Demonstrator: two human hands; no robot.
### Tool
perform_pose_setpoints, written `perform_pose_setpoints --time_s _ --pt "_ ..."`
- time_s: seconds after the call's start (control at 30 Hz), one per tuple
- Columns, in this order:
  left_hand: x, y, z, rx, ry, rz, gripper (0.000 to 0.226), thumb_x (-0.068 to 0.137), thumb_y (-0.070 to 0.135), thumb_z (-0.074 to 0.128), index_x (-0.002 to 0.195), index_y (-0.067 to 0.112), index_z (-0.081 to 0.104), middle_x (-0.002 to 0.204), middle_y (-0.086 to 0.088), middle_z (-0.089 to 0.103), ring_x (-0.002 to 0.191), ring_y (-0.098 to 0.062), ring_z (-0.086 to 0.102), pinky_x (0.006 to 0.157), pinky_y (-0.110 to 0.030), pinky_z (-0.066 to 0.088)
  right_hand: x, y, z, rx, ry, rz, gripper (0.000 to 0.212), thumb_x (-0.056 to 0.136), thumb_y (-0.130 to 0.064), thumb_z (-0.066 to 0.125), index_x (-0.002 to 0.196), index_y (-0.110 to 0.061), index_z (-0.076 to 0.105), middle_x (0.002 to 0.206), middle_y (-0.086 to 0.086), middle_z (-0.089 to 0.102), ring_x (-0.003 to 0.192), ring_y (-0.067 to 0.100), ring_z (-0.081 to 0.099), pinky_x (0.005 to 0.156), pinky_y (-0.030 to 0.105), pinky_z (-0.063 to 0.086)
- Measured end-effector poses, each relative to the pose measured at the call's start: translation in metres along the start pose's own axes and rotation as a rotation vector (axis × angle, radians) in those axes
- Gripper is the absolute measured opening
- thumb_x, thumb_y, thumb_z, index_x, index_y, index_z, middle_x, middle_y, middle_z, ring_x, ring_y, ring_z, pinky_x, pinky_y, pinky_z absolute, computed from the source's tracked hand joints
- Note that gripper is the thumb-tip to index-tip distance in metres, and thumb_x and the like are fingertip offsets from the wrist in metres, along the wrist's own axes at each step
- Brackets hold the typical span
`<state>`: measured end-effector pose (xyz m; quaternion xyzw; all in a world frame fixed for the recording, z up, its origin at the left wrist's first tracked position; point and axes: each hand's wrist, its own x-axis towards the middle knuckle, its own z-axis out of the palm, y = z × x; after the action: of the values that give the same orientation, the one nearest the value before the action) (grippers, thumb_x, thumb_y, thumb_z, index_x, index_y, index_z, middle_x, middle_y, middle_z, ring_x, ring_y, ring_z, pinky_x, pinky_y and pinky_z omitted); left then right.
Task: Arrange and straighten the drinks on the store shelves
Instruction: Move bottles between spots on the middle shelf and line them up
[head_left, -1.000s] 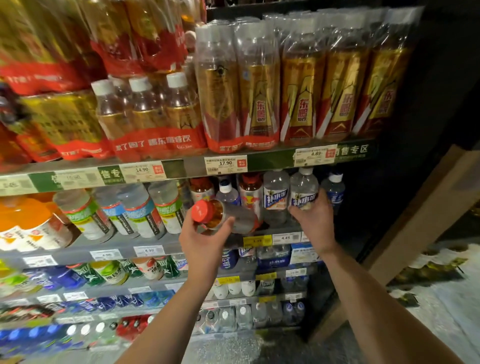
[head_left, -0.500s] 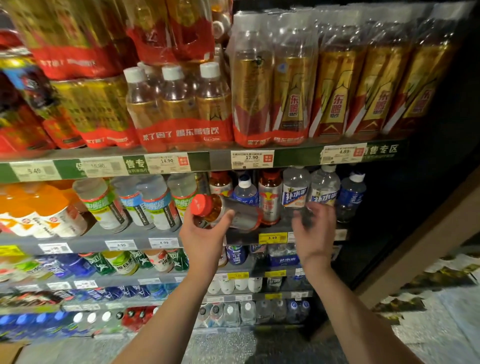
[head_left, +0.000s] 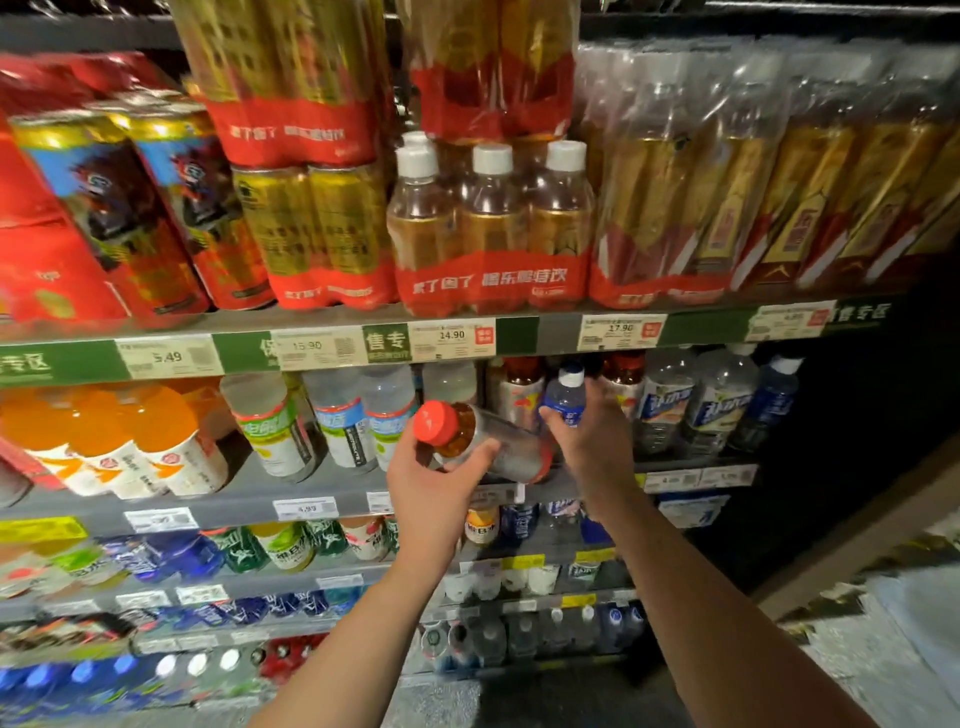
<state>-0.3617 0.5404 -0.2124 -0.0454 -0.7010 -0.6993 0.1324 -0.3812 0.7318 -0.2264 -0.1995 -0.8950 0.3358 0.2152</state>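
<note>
Two raised arms: left hand clutching tilted red-capped bottle, right hand gripping blue bottle.

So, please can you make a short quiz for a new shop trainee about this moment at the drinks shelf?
1. True or false: the left hand holds the red-capped amber drink bottle lying sideways.
2. What do the right hand's fingers close on? A) the small blue-labelled bottle with a white cap B) an orange juice bottle C) a price tag
3. Fill in: the price tag under the three-pack of white-capped amber bottles reads ____.

Key: 1 true; 2 A; 3 14.90
</note>
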Motion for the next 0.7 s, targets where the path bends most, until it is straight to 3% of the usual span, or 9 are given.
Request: perform_pose_setpoints --time_s 0.1,0.2,0.3,0.43,0.57,0.7 --pt "0.007 -0.002 -0.011 -0.003 -0.016 0.007 0.037 0.069 0.02 0.092 0.096 0.026 0.067 0.085 0.017 0.072 0.079 0.002 0.065 0.076 -0.007 0.046 -0.002 0.003 0.007 -0.006 0.059 0.041 0.061 0.079 -0.029 0.078 0.132 -0.009 0.055 0.11 0.012 0.07 0.099 0.031 0.067 0.079 0.031 0.052" --pt "0.014 -0.008 -0.02 -0.026 -0.045 -0.014 0.037 0.07 0.018 0.091 0.098 0.019 0.067 0.081 0.022 0.07 0.076 0.006 0.063 0.075 -0.006 0.045 -0.016 0.006 0.014 -0.077 0.199 -0.023 0.078 0.075 -0.027 0.084 0.142 -0.007 0.049 0.129 0.02 0.062 0.109 0.037 0.063 0.081 0.038 0.056" --pt "0.018 -0.012 -0.022 -0.049 -0.066 -0.025 0.039 0.07 0.011 0.09 0.101 0.011 0.067 0.079 0.026 0.07 0.073 0.011 0.062 0.072 -0.002 0.044 -0.024 0.004 0.017 -0.066 0.286 -0.072 0.084 0.069 -0.031 0.089 0.139 -0.017 0.045 0.142 0.023 0.047 0.119 0.041 0.057 0.082 0.043 0.057" --pt "0.018 -0.014 -0.022 -0.065 -0.075 0.001 0.043 0.069 0.006 0.09 0.104 0.009 0.067 0.081 0.028 0.069 0.077 0.014 0.062 0.072 0.0 0.043 -0.031 0.001 0.016 -0.084 0.257 -0.026 0.074 0.072 -0.036 0.087 0.132 -0.015 0.05 0.117 0.014 0.069 0.102 0.038 0.066 0.069 0.036 0.054" --pt "0.015 -0.009 -0.016 -0.107 -0.087 -0.011 0.045 0.069 0.006 0.091 0.101 0.024 0.065 0.081 0.023 0.071 0.077 0.011 0.063 0.073 -0.002 0.044 -0.035 0.007 0.011 0.084 0.234 0.0 0.081 0.071 -0.032 0.088 0.14 -0.019 0.047 0.128 0.003 0.066 0.113 0.024 0.065 0.08 0.031 0.053" --pt "0.01 -0.01 -0.004 -0.141 -0.113 -0.008 0.039 0.071 0.002 0.089 0.099 0.016 0.066 0.079 0.02 0.071 0.074 0.007 0.064 0.072 -0.004 0.047 -0.044 0.022 0.002 0.192 0.289 0.058 0.072 0.065 -0.034 0.09 0.127 -0.016 0.058 0.119 0.003 0.066 0.105 0.024 0.067 0.08 0.031 0.053"
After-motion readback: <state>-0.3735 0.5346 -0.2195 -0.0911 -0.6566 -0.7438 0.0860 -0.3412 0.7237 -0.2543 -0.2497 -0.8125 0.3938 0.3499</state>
